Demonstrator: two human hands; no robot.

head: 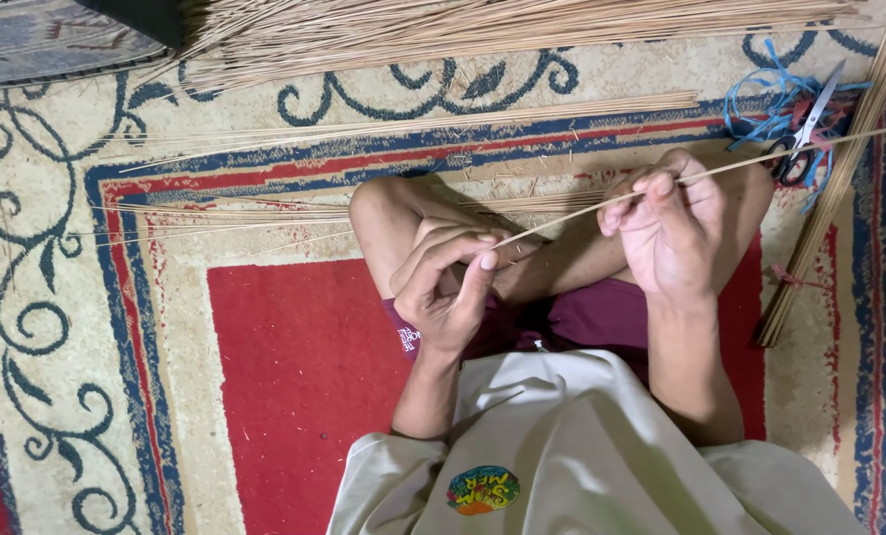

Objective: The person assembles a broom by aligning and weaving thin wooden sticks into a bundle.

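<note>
Both hands on one thin stick [602,203] now, held over the lap near the rug's [294,367] red middle. The left hand [448,282] pinches its near end shut between thumb and fingers; the right hand [671,233] nips it farther along. Looks like stripping or cleaning; sliding the fingers along needs a light, steady pinch.
</note>
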